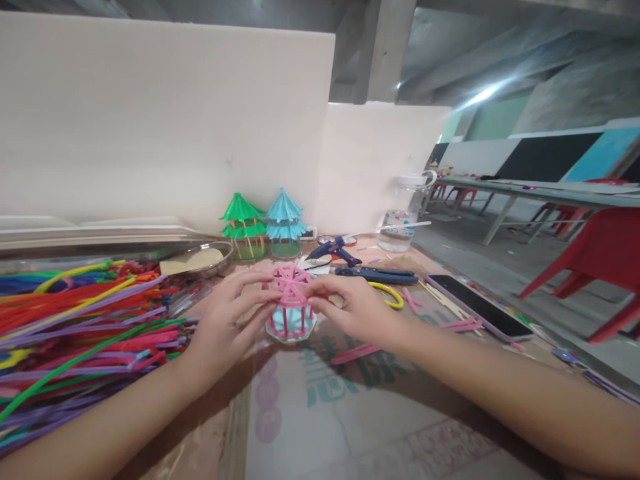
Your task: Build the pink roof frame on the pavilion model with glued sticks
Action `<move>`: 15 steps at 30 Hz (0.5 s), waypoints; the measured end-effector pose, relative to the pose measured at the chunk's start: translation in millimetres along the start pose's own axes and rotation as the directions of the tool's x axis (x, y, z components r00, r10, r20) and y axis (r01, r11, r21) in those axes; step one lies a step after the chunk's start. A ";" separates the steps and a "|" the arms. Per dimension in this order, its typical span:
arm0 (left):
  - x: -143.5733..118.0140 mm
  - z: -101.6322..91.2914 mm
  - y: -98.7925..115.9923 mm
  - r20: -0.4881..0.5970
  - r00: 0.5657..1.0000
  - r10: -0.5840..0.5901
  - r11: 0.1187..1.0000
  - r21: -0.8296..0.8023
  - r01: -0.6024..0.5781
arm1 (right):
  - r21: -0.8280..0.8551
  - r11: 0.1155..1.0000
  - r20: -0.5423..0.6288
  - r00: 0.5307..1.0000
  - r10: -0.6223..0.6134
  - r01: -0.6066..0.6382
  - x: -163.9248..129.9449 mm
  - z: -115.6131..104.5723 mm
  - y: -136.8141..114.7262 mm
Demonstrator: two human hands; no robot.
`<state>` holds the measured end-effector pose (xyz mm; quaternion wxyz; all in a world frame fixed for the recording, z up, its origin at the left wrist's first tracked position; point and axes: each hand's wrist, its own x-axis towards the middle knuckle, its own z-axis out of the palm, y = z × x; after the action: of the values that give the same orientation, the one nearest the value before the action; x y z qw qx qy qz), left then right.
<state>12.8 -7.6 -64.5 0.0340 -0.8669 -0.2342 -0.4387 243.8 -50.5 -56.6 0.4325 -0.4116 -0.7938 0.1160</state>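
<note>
A small pink pavilion frame [291, 298] with a spoked top and upright posts stands on a pale blue round base [290, 324]. From the left, my left hand [233, 310] closes its fingers on the edge of the frame's top. My right hand [353, 303] pinches at the right edge of the same top, thumb and fingers together. The fingertips partly cover the rim, so any small piece between them is hidden. Behind it stand a green two-tiered pavilion [243, 227] and a light blue one [285, 223].
Many coloured pipe cleaners [90, 333] pile up at left beside a metal dish [200, 257]. A blue glue gun [334, 251], dark pliers [377, 275], a phone [477, 307] and a water jug [400, 213] lie or stand at right. Pink strips [356, 353] lie on the printed board [370, 420].
</note>
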 end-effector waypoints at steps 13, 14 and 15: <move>-9.9 15.2 -6.5 0.172 0.954 -0.245 0.961 -0.088 0.263 | -0.039 0.999 -0.023 1.000 0.012 -0.013 -1.1 0.4 -1.0; -11.3 17.4 -5.9 0.201 0.940 -0.275 0.947 -0.115 0.301 | -0.069 0.998 -0.017 1.000 -0.004 0.003 -2.0 0.3 -1.5; -12.2 19.3 -4.6 0.225 0.929 -0.295 0.931 -0.152 0.333 | -0.092 0.996 -0.007 1.000 -0.017 0.017 -2.6 0.2 -1.9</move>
<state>19.0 -3.1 -86.5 -0.1420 -0.8566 -0.3304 -0.3699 243.4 -53.6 -57.2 0.4170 -0.4248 -0.8001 0.0741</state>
